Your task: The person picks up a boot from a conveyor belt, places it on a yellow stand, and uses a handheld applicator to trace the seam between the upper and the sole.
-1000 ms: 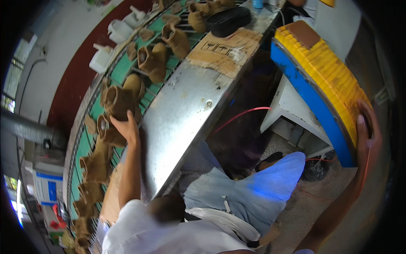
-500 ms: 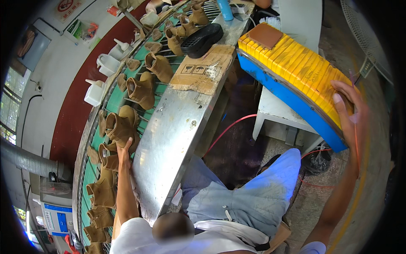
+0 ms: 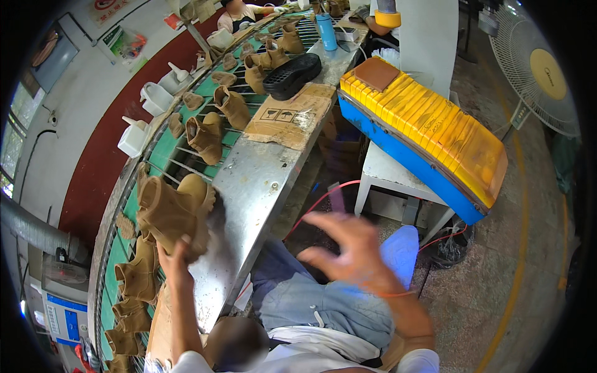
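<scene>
My left hand [image 3: 177,258] is closed on a tan ankle boot [image 3: 169,211], gripping it low by the sole side. The boot is lifted over the edge between the green conveyor [image 3: 163,163] and the metal bench [image 3: 239,205], its opening toward the upper left. Above my lap, my right hand [image 3: 348,248] is in mid-air, smeared a little by motion, with fingers and thumb apart and nothing between them. A black sole [image 3: 292,76] rests on a flattened cardboard piece [image 3: 291,118] farther along the bench.
More tan boots [image 3: 204,137] line the conveyor. A yellow-topped blue block [image 3: 429,127], with a brown pad [image 3: 377,74] on it, sits on a white stand [image 3: 398,174] at right. Beyond stands a fan [image 3: 538,68]. A blue bottle [image 3: 326,31] and another person [image 3: 239,15] are far off.
My left hand has raised the boot off the conveyor toward the bench. My right hand has left the yellow block and swung left over my lap.
</scene>
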`<act>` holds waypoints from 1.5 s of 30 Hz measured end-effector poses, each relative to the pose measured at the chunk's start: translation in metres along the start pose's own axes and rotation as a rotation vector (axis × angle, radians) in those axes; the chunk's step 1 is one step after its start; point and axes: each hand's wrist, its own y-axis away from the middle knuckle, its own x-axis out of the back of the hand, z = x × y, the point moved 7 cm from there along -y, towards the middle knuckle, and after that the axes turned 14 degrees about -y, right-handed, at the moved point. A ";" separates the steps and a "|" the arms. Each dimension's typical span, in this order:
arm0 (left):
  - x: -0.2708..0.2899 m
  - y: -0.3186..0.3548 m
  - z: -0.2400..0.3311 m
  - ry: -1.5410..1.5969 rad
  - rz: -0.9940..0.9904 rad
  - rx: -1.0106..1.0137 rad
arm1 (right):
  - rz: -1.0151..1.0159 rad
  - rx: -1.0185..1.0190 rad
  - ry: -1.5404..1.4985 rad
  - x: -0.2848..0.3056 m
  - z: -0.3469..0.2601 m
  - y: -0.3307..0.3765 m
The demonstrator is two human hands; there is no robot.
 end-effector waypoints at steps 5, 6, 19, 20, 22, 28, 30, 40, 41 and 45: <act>-0.051 0.124 0.008 -0.320 -0.056 -0.082 | -0.109 -0.218 -0.349 -0.141 0.002 0.009; -0.071 0.138 0.009 -0.258 -0.145 -0.089 | 0.110 -0.375 -0.649 -0.131 0.008 0.011; -0.141 0.156 -0.067 0.706 -0.651 0.613 | 0.371 -0.575 -0.820 -0.030 0.034 0.063; -0.156 0.160 -0.063 0.493 -0.593 0.614 | 0.338 -0.541 -0.737 -0.014 0.029 0.075; -0.188 0.168 -0.067 0.425 -0.529 0.554 | 0.208 -0.472 -0.529 0.011 0.026 0.103; -0.297 0.216 -0.048 0.705 -0.932 0.672 | 0.636 -0.784 -0.324 0.071 0.028 0.219; -0.326 0.226 -0.025 0.924 -0.983 0.677 | 0.729 -0.784 -0.280 0.084 0.024 0.234; -0.357 0.310 -0.061 0.928 -1.158 0.967 | 0.771 -0.825 0.030 0.086 0.025 0.254; -0.356 0.312 -0.068 0.925 -1.201 1.035 | 0.762 -0.875 0.032 0.085 0.026 0.262; -0.360 0.322 -0.080 0.914 -1.244 1.090 | 0.711 -0.985 0.015 0.085 0.023 0.290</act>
